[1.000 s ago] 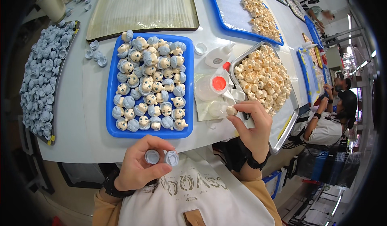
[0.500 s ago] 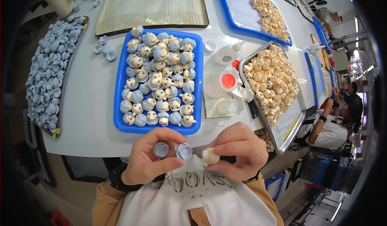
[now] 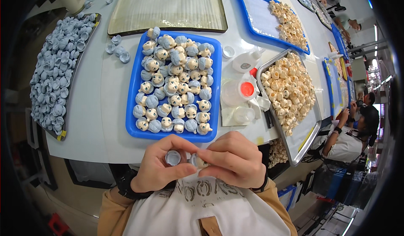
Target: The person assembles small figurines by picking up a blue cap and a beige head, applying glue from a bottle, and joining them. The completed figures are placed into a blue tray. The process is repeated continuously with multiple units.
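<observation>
My left hand (image 3: 156, 166) is closed round a pale blue doll hair cap (image 3: 173, 157), its hollow side showing. A second blue cap (image 3: 192, 160), partly hidden, is between its thumb and forefinger. My right hand (image 3: 235, 160) pinches a cream doll head piece (image 3: 201, 163) against that second cap, fingertips of both hands nearly meeting. Just beyond them is a blue tray (image 3: 130, 118) of small doll heads (image 3: 166, 123) with blue hair and painted eyes.
Blue caps (image 3: 54, 72) fill a tray at left. Cream head pieces (image 3: 290, 88) lie in a metal tray (image 3: 309, 141) at right. Between the trays stand a red-topped plastic jar (image 3: 234, 92) and a white squeeze bottle (image 3: 245, 62). Another person (image 3: 351, 128) sits at far right.
My right hand has moved left, bringing the cream head piece against the second blue cap. The tray and table now appear shifted slightly right in view.
</observation>
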